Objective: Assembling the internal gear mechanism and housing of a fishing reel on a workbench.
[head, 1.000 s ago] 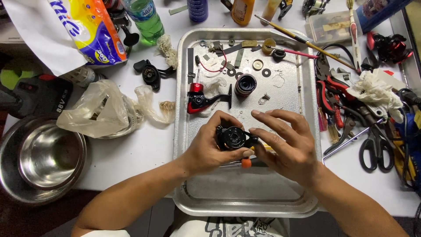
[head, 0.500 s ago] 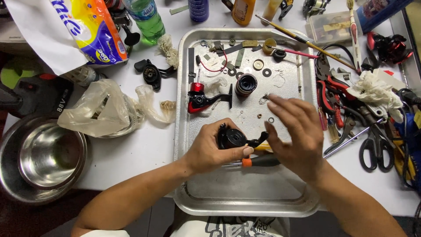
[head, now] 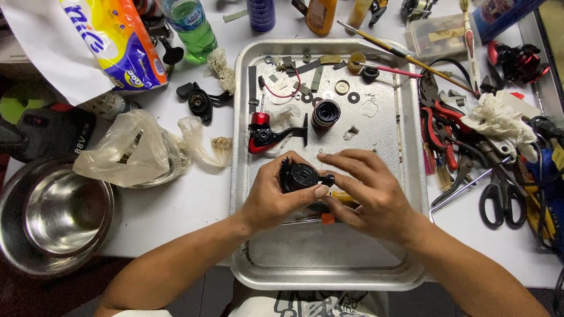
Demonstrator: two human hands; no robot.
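Head view: left hand (head: 271, 199) wrapped around black reel body (head: 301, 176), grip closed on it, held just above metal tray (head: 329, 264). Right hand (head: 370, 196) beside, fingertips touching the reel's right side, grip loosely curled; orange-tipped tool (head: 326, 218) beneath. Red reel frame (head: 261, 135) and black spool (head: 325, 113) further up the tray.

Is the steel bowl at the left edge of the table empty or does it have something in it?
Empty. The steel bowl sits upright on the table's left edge, and its shiny inside shows only reflections, no parts or liquid that I can make out.
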